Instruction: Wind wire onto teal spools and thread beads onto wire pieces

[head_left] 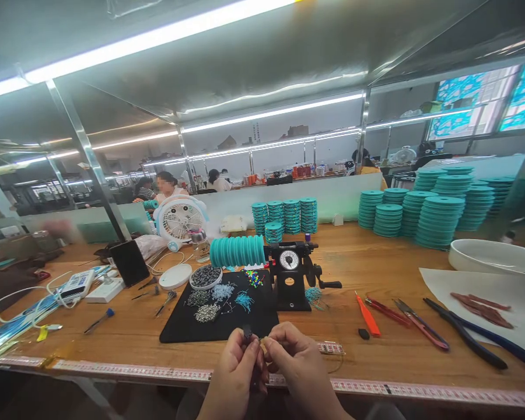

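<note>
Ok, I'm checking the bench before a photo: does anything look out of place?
Nothing looks damaged, but some teal strands lie on bare wood beside the crank machine, whereas a similar bunch sits on the black mat. A small dark piece also lies alone beside the orange tool.

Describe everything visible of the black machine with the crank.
The black machine, metal by its look, stands upright on the table, beside the mat. It has a round white dial with a dark pointer, a round opening below that, and a crank sticking out right. Teal spools sit in a row at its left end. Neither the left hand nor right hand touches it.
</note>
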`<action>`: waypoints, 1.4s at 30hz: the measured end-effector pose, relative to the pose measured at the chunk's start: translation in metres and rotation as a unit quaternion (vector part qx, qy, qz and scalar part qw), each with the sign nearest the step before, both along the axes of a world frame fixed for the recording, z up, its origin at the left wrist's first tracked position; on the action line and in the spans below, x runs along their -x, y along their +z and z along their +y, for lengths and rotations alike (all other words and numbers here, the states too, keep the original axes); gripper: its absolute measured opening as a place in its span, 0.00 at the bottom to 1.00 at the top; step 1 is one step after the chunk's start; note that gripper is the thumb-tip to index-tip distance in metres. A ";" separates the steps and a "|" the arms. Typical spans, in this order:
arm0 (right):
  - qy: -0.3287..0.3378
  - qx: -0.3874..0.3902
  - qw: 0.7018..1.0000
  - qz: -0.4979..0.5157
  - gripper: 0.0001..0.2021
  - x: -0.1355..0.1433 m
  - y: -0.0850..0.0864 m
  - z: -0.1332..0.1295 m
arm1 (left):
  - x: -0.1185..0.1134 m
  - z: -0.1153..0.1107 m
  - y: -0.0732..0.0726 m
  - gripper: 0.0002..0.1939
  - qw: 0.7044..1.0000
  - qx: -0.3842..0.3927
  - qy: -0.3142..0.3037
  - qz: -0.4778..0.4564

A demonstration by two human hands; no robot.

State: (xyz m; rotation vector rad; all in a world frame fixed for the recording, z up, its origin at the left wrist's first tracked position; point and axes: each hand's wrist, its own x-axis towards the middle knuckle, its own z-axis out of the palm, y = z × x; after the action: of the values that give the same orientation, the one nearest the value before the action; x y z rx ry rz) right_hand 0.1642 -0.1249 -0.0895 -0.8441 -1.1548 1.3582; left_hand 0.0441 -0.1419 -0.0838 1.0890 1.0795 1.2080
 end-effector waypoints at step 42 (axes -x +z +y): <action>-0.005 -0.046 0.955 -0.294 0.21 -0.027 -0.039 0.011 | 0.146 0.059 0.018 0.07 0.837 -0.041 0.214 0.502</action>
State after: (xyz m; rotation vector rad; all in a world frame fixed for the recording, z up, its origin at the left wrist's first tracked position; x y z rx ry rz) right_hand 0.1915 -0.1140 -0.1282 -1.2298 -1.6502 1.0575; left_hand -0.1016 -0.0828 -0.0654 1.6712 2.1808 0.9864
